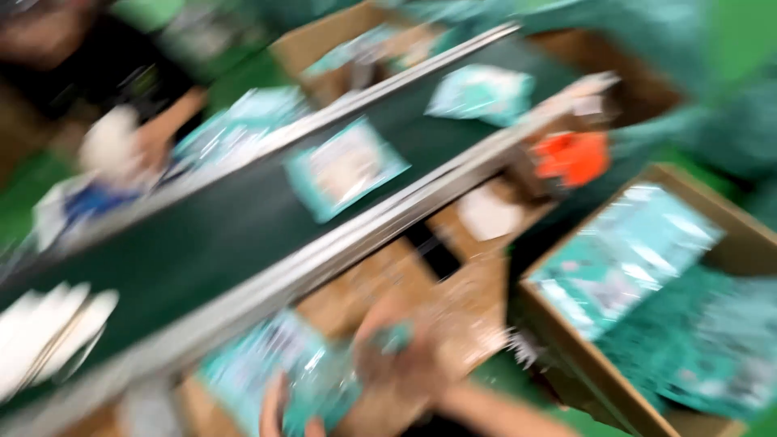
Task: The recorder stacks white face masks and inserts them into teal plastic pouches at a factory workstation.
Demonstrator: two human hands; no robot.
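Observation:
The whole view is smeared by motion. At the bottom centre, my right hand [401, 360] grips a teal and clear plastic packet [312, 380], with my forearm running off to the lower right. Only the fingers of my left hand [277, 411] show at the bottom edge, curled on the packet's lower side. More teal packets [243, 368] lie just left of it, on brown cardboard beside the conveyor's near rail [324, 259].
A dark green conveyor belt [202, 235] runs diagonally and carries two teal packets [344, 166]. On the right, a cardboard box [566, 340] holds several packets. Across the belt is another person's hand [154, 137]. An orange object [571, 158] sits near the rail, and white sheets [48, 332] lie at left.

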